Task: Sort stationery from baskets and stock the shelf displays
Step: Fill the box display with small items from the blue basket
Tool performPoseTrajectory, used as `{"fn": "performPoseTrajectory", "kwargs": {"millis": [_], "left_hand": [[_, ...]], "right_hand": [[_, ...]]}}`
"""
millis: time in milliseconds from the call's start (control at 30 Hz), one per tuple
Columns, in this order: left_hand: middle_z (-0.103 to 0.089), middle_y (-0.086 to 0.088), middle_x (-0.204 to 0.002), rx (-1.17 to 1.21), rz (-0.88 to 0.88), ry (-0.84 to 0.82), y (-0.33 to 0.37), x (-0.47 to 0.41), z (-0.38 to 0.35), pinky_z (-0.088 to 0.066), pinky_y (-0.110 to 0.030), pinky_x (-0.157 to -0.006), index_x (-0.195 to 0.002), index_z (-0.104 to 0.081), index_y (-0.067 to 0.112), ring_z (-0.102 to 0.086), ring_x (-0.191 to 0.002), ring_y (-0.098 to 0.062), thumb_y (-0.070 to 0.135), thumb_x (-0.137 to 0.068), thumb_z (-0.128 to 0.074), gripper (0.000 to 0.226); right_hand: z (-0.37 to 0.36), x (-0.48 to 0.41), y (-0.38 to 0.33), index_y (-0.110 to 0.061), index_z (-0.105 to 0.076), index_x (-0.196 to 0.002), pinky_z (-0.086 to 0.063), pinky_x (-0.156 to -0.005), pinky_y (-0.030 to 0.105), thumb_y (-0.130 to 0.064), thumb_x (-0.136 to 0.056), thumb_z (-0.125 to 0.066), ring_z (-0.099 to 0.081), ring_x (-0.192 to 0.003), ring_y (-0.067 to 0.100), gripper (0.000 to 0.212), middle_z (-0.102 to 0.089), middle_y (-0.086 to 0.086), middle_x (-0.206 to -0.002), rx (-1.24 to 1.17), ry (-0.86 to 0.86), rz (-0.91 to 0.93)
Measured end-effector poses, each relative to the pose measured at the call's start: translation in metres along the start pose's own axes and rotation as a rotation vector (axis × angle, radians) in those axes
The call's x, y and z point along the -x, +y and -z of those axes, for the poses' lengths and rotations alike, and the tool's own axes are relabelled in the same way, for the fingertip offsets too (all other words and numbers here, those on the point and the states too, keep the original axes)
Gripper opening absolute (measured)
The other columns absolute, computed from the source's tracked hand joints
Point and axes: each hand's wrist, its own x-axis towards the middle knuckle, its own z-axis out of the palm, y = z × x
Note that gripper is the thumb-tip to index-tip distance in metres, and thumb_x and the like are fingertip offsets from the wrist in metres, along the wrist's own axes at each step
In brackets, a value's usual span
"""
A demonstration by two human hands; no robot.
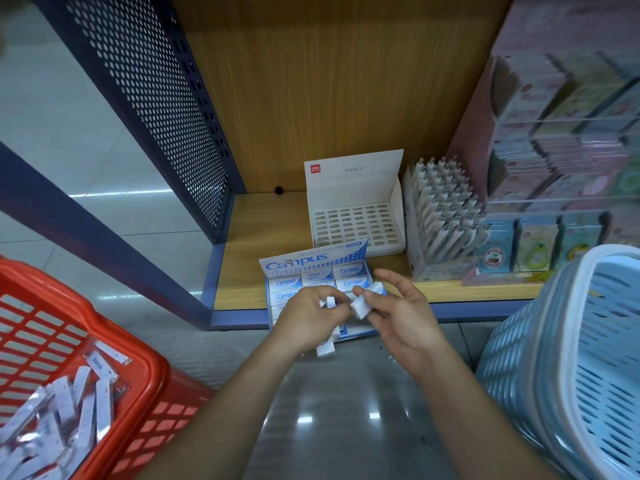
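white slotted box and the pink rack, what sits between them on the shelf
A display box of white pens stands between the slotted box and the rack; the head view shows it.

Brand names legible on two shelf boxes

"Campus" in large blue letters across the raised lid of the blue-and-white box (313, 259), and again on each small white pack (349, 270) inside; red "deli" logo (315, 168) at the top left corner of the white card box (353, 188), grey print beside it too small to read.
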Motion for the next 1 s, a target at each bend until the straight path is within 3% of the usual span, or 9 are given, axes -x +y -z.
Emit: {"fn": "performPoseTrajectory", "kwargs": {"millis": [67,167,300,433,567,667,767,867,1000], "left_hand": [[-0.059,0.001,-0.060,0.228,0.036,-0.070,0.000,0.009,0.004,-0.036,-0.017,-0.047,-0.084,-0.073,0.021,-0.046,-0.049,-0.010,0.027,-0.088,-0.064,0.011],[-0.055,-0.002,-0.065,0.365,0.050,-0.141,-0.001,0.017,0.007,-0.031,-0.020,-0.047,-0.078,-0.072,0.020,-0.043,-0.057,-0.016,0.029,-0.089,-0.067,0.015],[-0.054,0.000,-0.061,0.390,0.049,-0.054,0.000,0.017,0.002,-0.032,-0.016,-0.042,-0.075,-0.070,0.019,-0.044,-0.048,-0.009,0.029,-0.088,-0.070,0.016],[-0.057,0.006,-0.056,0.482,0.090,0.071,-0.001,0.012,0.001,-0.037,-0.019,-0.048,-0.077,-0.071,0.015,-0.048,-0.049,-0.008,0.022,-0.088,-0.069,0.013],[-0.059,0.007,-0.057,0.500,0.111,0.130,-0.008,0.009,0.001,-0.039,-0.020,-0.051,-0.077,-0.072,0.018,-0.049,-0.050,-0.007,0.024,-0.086,-0.072,0.011],[-0.058,0.004,-0.060,0.430,0.066,0.179,-0.013,0.006,0.002,-0.040,-0.019,-0.047,-0.085,-0.073,0.017,-0.047,-0.049,-0.010,0.023,-0.084,-0.074,0.006],[-0.053,0.001,-0.058,0.299,0.011,0.203,-0.014,0.001,0.001,-0.036,-0.018,-0.046,-0.088,-0.072,0.021,-0.041,-0.041,-0.011,0.022,-0.083,-0.074,0.005],[-0.055,0.000,-0.064,0.275,0.032,0.221,-0.017,-0.004,-0.001,-0.035,-0.018,-0.044,-0.090,-0.070,0.019,-0.042,-0.038,-0.007,0.023,-0.083,-0.072,0.008],[-0.064,-0.004,-0.074,0.254,0.098,0.195,-0.028,-0.008,0.000,-0.042,-0.020,-0.051,-0.092,-0.069,0.021,-0.052,-0.046,-0.009,0.023,-0.083,-0.071,0.010]], "right_hand": [[-0.001,0.000,0.003,-0.006,-0.056,-0.100,-0.061,-0.070,0.031,0.015,-0.087,-0.057,-0.071,-0.087,0.023,0.025,-0.068,0.022,-0.093,-0.085,0.026,-0.021],[0.000,-0.001,0.004,-0.001,-0.059,-0.092,-0.061,-0.076,0.033,0.012,-0.086,-0.059,-0.070,-0.088,0.027,0.015,-0.068,0.020,-0.088,-0.115,0.034,-0.046],[-0.002,0.004,0.006,-0.004,-0.067,-0.096,-0.055,-0.068,0.024,-0.003,-0.087,-0.067,-0.070,-0.080,0.021,0.009,-0.074,0.014,-0.093,0.084,0.003,-0.049],[0.002,0.004,0.008,-0.012,-0.071,-0.090,-0.043,-0.054,0.019,-0.012,-0.092,-0.065,-0.056,-0.062,0.011,0.006,-0.065,0.004,-0.073,0.255,0.034,-0.014],[0.003,-0.001,0.005,-0.009,-0.067,-0.103,-0.044,-0.050,0.023,-0.008,-0.089,-0.068,-0.051,-0.053,0.013,0.014,-0.061,0.007,-0.065,0.395,0.090,0.047],[0.000,-0.004,0.002,-0.009,-0.070,-0.096,-0.045,-0.047,0.023,-0.019,-0.088,-0.071,-0.052,-0.049,0.013,0.013,-0.060,0.007,-0.063,0.393,0.097,0.015],[-0.001,-0.009,0.000,-0.008,-0.070,-0.088,-0.049,-0.052,0.023,-0.009,-0.087,-0.071,-0.054,-0.054,0.015,0.002,-0.061,0.008,-0.065,0.386,0.113,0.045],[0.002,-0.021,0.004,-0.014,-0.066,-0.076,-0.046,-0.054,0.024,0.005,-0.078,-0.067,-0.053,-0.055,0.018,0.020,-0.063,0.005,-0.061,0.649,0.210,0.163],[0.003,-0.030,0.007,-0.021,-0.068,-0.079,-0.042,-0.062,0.021,0.000,-0.078,-0.064,-0.058,-0.065,0.017,0.021,-0.068,-0.001,-0.072,1.109,0.227,0.305]]}}
